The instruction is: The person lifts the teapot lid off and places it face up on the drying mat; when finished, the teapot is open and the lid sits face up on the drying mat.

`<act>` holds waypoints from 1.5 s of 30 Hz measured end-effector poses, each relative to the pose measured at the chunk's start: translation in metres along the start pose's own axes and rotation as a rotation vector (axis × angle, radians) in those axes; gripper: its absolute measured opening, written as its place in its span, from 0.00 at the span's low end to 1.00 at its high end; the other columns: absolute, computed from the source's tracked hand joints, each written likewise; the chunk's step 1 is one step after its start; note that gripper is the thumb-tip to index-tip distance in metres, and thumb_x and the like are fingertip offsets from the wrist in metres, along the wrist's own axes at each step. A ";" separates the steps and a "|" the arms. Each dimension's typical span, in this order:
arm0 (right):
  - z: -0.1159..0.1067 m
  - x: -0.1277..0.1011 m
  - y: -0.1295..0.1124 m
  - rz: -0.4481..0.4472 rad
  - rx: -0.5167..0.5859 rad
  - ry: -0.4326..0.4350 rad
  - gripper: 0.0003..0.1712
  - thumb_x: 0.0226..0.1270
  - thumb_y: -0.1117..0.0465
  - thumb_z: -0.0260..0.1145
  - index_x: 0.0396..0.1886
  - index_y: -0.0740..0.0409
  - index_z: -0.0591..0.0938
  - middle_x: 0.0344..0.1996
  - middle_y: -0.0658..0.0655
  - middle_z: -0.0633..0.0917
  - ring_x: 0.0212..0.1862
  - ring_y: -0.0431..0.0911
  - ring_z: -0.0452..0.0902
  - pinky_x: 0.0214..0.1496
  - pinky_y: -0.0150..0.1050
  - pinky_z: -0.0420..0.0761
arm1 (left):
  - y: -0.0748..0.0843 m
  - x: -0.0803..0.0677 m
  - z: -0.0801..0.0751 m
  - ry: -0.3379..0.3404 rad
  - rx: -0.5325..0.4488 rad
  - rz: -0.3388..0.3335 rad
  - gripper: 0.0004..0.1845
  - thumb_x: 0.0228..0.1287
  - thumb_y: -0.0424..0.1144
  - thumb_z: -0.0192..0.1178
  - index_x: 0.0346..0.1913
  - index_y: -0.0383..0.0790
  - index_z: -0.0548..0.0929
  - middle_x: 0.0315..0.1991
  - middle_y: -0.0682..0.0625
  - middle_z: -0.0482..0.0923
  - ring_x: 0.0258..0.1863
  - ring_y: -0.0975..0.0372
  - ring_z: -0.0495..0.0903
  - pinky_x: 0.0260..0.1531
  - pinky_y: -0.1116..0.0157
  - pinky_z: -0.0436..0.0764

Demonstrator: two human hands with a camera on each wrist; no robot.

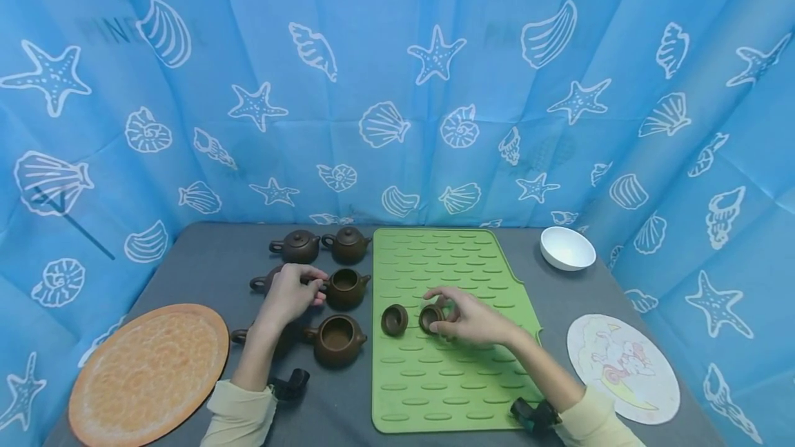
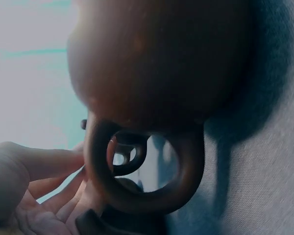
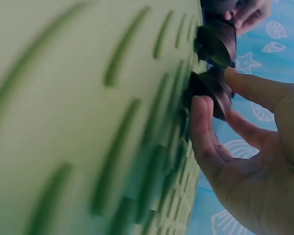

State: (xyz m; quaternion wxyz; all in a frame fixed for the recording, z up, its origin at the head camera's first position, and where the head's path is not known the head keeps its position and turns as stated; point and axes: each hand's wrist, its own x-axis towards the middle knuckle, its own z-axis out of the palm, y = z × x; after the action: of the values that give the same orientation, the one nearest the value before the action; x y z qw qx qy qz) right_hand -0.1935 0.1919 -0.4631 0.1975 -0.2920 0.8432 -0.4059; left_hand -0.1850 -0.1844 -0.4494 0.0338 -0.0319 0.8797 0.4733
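Hands work among teapots [image 1: 338,340], lids [image 1: 394,320], green mat [image 1: 472,378], white bowl [image 1: 566,248].

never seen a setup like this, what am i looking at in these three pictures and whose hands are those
No machine here: a person works with two bare hands and wears three cameras. The wide picture comes from a head camera looking down at a grey table ringed by a blue curtain. The other two come from wrist cameras, so they are very close and partly blurred.

On the table lie a green mat, brown teapots, a white bowl, an orange round mat and a picture disc.

The left hand rests on a teapot beside a lidless teapot. The right hand pinches a lid on the green mat, next to a second lid.
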 end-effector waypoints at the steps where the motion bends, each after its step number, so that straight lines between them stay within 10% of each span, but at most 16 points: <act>1: -0.003 0.001 -0.001 -0.002 -0.013 -0.001 0.34 0.77 0.59 0.72 0.75 0.68 0.72 0.56 0.71 0.80 0.37 0.46 0.89 0.39 0.36 0.89 | 0.000 0.001 -0.001 -0.006 0.007 0.000 0.11 0.82 0.31 0.59 0.56 0.33 0.89 0.43 0.40 0.92 0.32 0.62 0.90 0.29 0.71 0.82; 22: -0.027 0.087 -0.040 0.002 -0.025 0.115 0.23 0.79 0.60 0.69 0.67 0.63 0.80 0.57 0.71 0.85 0.51 0.65 0.89 0.47 0.46 0.91 | 0.049 0.040 -0.038 -0.116 0.258 0.199 0.12 0.80 0.34 0.62 0.57 0.32 0.88 0.52 0.36 0.90 0.42 0.53 0.88 0.42 0.58 0.86; 29: -0.021 0.131 -0.056 -0.038 0.075 0.134 0.20 0.79 0.66 0.67 0.65 0.69 0.80 0.54 0.72 0.86 0.51 0.73 0.88 0.54 0.65 0.89 | 0.053 0.069 -0.045 -0.185 0.224 0.143 0.14 0.81 0.33 0.60 0.58 0.27 0.87 0.49 0.33 0.89 0.39 0.49 0.90 0.38 0.58 0.90; 45: 0.008 0.201 -0.068 0.071 0.232 0.234 0.15 0.77 0.69 0.67 0.60 0.69 0.84 0.49 0.70 0.88 0.41 0.54 0.89 0.55 0.60 0.91 | 0.036 0.111 -0.036 -0.179 0.091 -0.044 0.18 0.81 0.28 0.58 0.67 0.25 0.81 0.59 0.29 0.85 0.48 0.47 0.92 0.49 0.55 0.93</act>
State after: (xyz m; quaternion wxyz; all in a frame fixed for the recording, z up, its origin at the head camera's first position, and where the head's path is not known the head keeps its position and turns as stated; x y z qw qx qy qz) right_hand -0.3173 0.0220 -0.4331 0.1444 -0.1879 0.8179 -0.5244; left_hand -0.2994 -0.1973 -0.4095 0.1241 -0.0074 0.8927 0.4331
